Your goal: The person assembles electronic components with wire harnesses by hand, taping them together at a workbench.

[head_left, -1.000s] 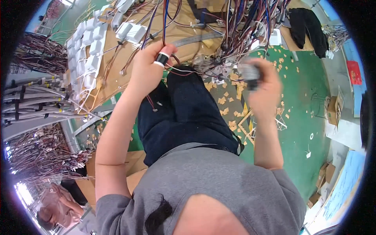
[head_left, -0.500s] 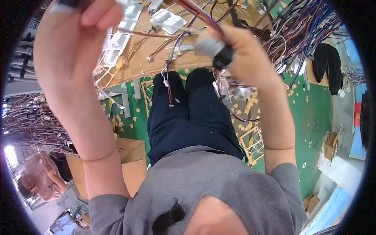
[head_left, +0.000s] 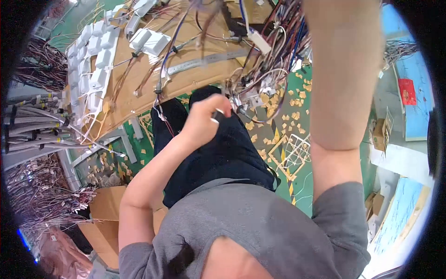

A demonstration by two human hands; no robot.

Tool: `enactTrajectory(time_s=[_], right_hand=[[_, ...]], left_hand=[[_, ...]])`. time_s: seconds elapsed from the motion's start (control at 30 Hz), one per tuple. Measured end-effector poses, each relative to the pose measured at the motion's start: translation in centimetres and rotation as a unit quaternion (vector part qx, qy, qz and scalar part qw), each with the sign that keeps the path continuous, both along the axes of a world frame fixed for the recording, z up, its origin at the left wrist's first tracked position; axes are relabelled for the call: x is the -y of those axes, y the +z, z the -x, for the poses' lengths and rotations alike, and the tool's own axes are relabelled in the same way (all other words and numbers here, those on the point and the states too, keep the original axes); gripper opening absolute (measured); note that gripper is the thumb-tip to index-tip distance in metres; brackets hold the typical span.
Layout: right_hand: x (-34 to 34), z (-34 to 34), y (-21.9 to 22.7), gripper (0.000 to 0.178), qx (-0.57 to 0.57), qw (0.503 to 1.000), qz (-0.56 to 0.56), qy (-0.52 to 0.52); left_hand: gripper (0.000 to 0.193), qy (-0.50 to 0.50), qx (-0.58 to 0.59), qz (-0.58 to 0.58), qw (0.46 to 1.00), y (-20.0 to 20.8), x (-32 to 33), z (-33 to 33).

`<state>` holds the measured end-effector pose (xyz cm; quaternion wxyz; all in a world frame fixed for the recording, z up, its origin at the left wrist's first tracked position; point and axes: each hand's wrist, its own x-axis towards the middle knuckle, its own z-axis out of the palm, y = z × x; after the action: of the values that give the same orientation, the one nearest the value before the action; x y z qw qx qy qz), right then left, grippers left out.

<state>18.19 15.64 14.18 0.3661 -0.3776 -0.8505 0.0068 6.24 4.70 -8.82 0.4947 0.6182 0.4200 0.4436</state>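
Observation:
My left hand (head_left: 204,122) is closed in front of my lap, near the table's edge. A small black thing with a white edge (head_left: 216,116) pokes out of its fist; most of it is hidden by the fingers, so I cannot tell its kind. My right forearm (head_left: 344,69) stretches up past the upper edge, and the hand lies outside the picture. Blurred dark wires (head_left: 206,21) hang at the top middle. Below them, a wire harness (head_left: 158,88) with white connectors droops over the table's edge beside my left hand.
White plastic boxes (head_left: 98,58) stand in rows on the left of the cardboard-covered table (head_left: 134,100). A metal ruler (head_left: 204,61) lies across it. Wire bundles (head_left: 278,51) pile up on the right; more cables (head_left: 35,123) hang at far left. Cardboard scraps (head_left: 290,118) litter the floor.
My left hand has come down and right from the upper left, to in front of my lap. My right hand has gone up and out of view. The view has shifted a little.

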Motion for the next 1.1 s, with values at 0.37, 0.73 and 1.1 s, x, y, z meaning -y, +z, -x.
enactTrajectory(time_s=[0.37,0.73,1.1], right_hand=[[3.6,0.9,-16.9,0.044,-0.079,0.82,0.499,0.268],[3.3,-9.2,-14.0,0.018,-0.313,0.76,0.567,0.061],[6.9,-13.6,-18.6,0.016,0.04,0.937,0.327,-0.12]], left_hand=[[0.019,-0.008,0.44,-0.022,0.898,13.2,-3.5,6.1],[0.02,-0.007,0.447,0.056,0.893,12.9,-1.7,9.7],[0.01,-0.148,0.558,-0.01,0.817,17.0,2.0,8.8]])
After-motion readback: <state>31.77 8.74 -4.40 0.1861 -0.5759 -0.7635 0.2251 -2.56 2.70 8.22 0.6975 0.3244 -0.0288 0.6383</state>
